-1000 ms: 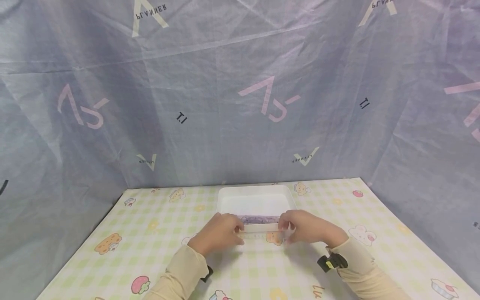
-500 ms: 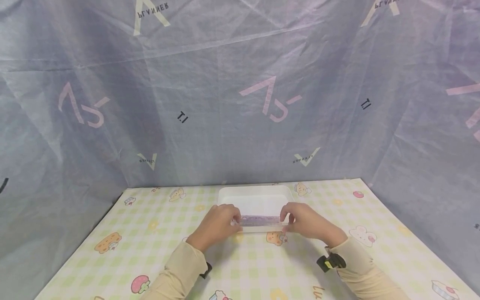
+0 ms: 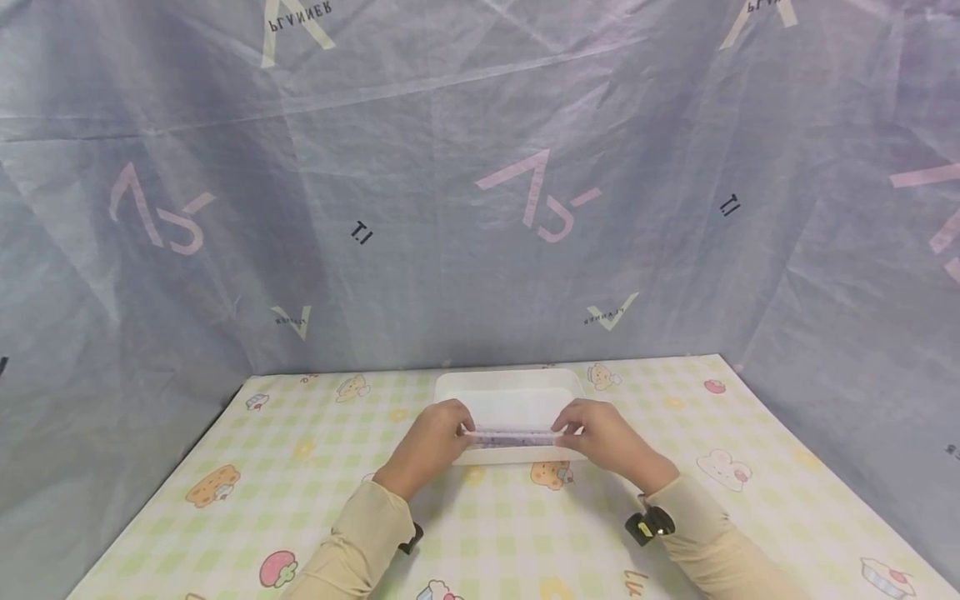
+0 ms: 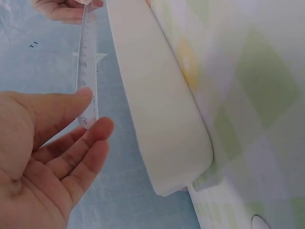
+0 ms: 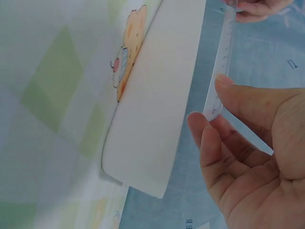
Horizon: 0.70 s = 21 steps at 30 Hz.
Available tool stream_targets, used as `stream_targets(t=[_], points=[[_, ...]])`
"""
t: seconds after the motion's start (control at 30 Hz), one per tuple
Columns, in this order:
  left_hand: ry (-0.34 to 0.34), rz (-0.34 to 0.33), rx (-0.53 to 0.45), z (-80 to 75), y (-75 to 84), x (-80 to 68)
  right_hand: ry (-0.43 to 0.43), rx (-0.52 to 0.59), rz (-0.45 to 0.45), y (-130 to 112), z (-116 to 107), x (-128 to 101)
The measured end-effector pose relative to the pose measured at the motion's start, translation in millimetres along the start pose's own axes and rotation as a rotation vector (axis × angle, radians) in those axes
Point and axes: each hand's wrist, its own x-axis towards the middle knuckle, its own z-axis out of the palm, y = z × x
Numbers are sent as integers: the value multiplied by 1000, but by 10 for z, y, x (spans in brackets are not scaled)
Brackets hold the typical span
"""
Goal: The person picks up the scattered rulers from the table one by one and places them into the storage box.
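A clear ruler [image 3: 513, 435] with purple print is held level by its two ends, above the near rim of a white tray [image 3: 510, 380]. My left hand [image 3: 467, 432] pinches its left end, and my right hand [image 3: 561, 429] pinches its right end. The left wrist view shows thumb and fingers of the left hand [image 4: 93, 112] closing on the ruler [image 4: 87, 62] beside the tray's wall [image 4: 157, 109]. The right wrist view has the right hand [image 5: 212, 107] on the other end of the ruler [image 5: 223, 52], next to the tray [image 5: 157, 109]. What lies in the tray is hidden.
The tray sits at the back middle of a table [image 3: 300, 500] covered with a green checked cloth with cartoon prints. Blue printed sheeting [image 3: 480, 208] walls the table at the back and both sides. A dark band [image 3: 648, 525] is on the right wrist.
Both hands carried the ruler away from the body, from the cloth in front of the tray to above its near rim.
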Motion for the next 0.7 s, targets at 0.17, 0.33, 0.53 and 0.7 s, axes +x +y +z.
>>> stream_targets(t=[0.17, 0.33, 0.53, 0.7], points=[[-1, 6, 35, 13, -22, 11, 23, 27, 32, 8, 36, 4], [8, -2, 28, 34, -49, 6, -3, -1, 77, -18, 87, 17], [-12, -33, -19, 71, -70, -5, -52, -24, 122, -36, 129, 22], [-69, -81, -40, 91, -69, -20, -74, -9, 135, -17, 159, 11]])
